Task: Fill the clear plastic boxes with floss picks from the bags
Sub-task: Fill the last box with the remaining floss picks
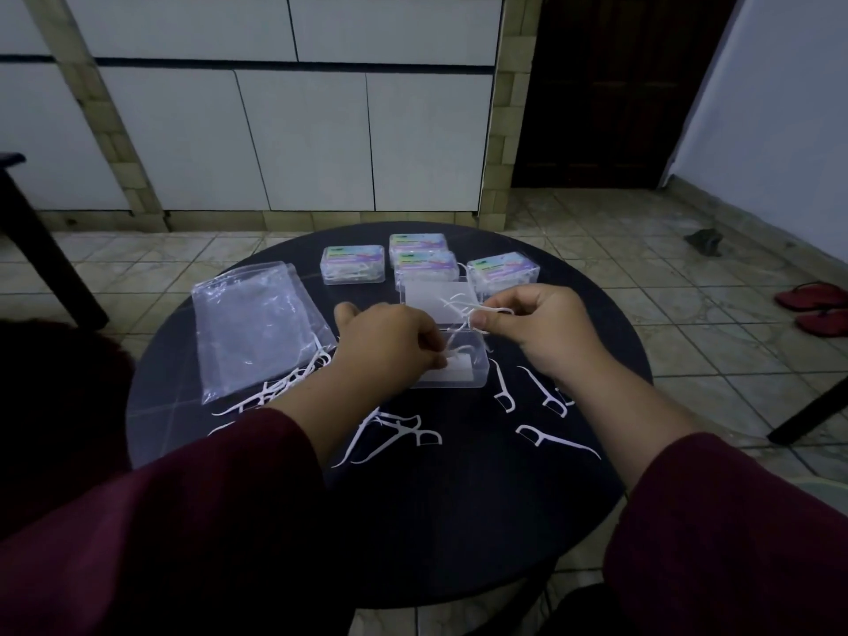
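Note:
An open clear plastic box (475,360) lies at the middle of the round black table (459,521), its lid (433,298) flipped back. My left hand (390,348) pinches a white floss pick at the box's left side. My right hand (546,328) pinches several floss picks (463,307) above the lid. Loose floss picks (399,431) lie scattered on the table in front of the box. Clear plastic bags (254,330) lie flat at the left, with more picks spilling from their near end.
Several closed, labelled boxes (353,264) stand in a row at the table's far side. Beyond the table are a tiled floor, white cabinet doors and red sandals (814,305) at the right. A dark table leg stands at the far left.

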